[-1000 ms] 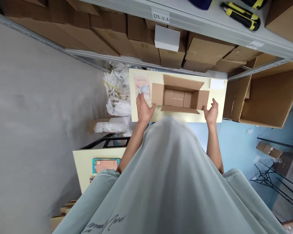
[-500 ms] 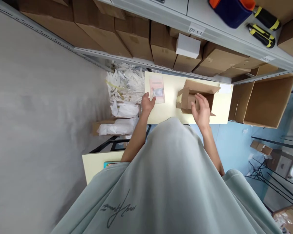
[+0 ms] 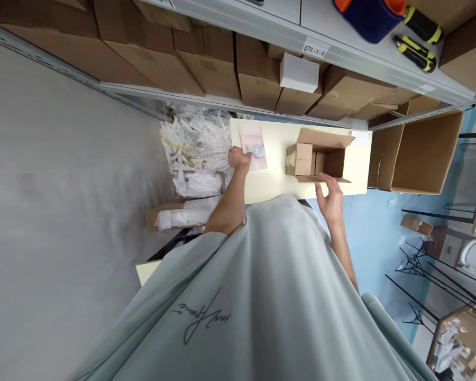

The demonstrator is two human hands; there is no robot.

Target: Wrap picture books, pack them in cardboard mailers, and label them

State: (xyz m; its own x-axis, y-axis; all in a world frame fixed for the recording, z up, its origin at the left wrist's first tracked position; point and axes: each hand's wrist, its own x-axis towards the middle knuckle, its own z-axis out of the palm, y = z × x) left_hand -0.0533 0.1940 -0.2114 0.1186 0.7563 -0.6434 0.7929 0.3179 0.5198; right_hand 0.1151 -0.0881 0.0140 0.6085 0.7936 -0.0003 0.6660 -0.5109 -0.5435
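Observation:
A flat pink packet (image 3: 257,138) with a bluish patch lies on the pale yellow table (image 3: 275,159). My left hand (image 3: 239,159) is at its left edge, fingers curled and thumb over the packet, closed on that edge. To the right stands an open cardboard box (image 3: 291,164) with its flaps spread out. Smaller brown cartons (image 3: 303,159) sit in its left part. By the box's near flap is my right hand (image 3: 330,198), thumb and fingers apart, fingertips at the flap and nothing held.
Metal shelving (image 3: 230,103) with cardboard boxes runs along the far side. A big open carton (image 3: 426,151) stands off the table's right end. White wrapped material (image 3: 198,138) is piled at the left. A white paper (image 3: 360,137) lies at the table's right end.
My left hand has moved onto the packet's edge and its fingers have curled; the packet has tilted slightly. My right hand has drawn back from over the box's opening to its near flap.

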